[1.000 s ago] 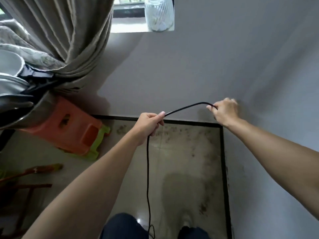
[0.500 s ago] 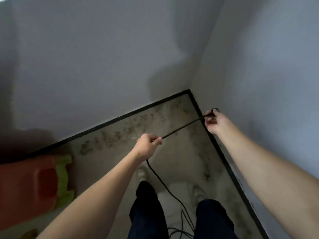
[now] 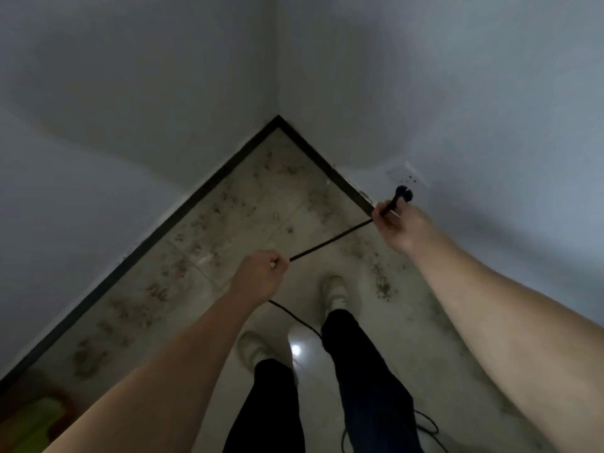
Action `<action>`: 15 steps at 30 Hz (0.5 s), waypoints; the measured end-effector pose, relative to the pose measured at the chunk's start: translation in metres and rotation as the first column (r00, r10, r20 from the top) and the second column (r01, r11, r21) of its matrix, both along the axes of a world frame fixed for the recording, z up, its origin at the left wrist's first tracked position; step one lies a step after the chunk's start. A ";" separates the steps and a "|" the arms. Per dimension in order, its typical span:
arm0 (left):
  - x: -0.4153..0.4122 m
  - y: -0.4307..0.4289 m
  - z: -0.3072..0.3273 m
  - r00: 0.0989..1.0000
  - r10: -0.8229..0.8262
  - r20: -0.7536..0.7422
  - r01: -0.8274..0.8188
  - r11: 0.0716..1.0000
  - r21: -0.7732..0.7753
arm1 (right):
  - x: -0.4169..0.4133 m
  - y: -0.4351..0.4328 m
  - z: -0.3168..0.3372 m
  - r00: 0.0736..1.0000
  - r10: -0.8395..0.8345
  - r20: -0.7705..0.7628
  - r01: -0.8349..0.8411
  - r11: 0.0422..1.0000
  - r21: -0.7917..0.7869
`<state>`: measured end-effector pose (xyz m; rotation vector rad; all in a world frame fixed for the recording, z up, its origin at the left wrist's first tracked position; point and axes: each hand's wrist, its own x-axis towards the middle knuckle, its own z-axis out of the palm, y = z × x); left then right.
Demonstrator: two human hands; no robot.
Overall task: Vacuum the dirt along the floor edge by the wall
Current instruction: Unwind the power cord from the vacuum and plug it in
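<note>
A black power cord [image 3: 330, 240] runs taut between my two hands. My left hand [image 3: 260, 276] grips it in a fist above the floor. My right hand [image 3: 397, 223] holds the cord's end, and the black plug [image 3: 404, 195] sticks out beyond my fingers, just below a white wall socket [image 3: 407, 176] low on the right wall. Dark dirt [image 3: 228, 207] lies scattered on the pale tiles along both skirting edges, with a thicker clump of dirt [image 3: 384, 286] by the right wall. No vacuum body is in view.
Two grey walls meet in a corner [image 3: 277, 117] with black skirting [image 3: 130, 256]. My legs in dark trousers and light shoes [image 3: 333, 294] stand on the tiles. Slack cord [image 3: 428, 426] loops behind my right leg. An orange and green stool [image 3: 29, 416] shows at bottom left.
My view has swung right, from the window and curtain to the room corner. My right hand has carried the plug end toward the right wall, close to the socket. The stool has slid out left.
</note>
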<state>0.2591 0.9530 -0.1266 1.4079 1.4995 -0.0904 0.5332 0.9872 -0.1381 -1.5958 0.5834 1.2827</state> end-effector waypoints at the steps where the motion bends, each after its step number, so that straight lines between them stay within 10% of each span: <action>1: 0.012 0.003 -0.017 1.000 0.016 0.023 -0.016 0.999 -0.027 | 0.008 0.005 -0.018 1.000 0.012 0.015 -0.012 1.000 -0.006; 15: 0.106 0.035 -0.132 0.998 -0.002 -0.065 -0.007 0.991 -0.135 | 0.075 0.041 -0.132 0.983 0.129 0.130 -0.118 0.989 -0.090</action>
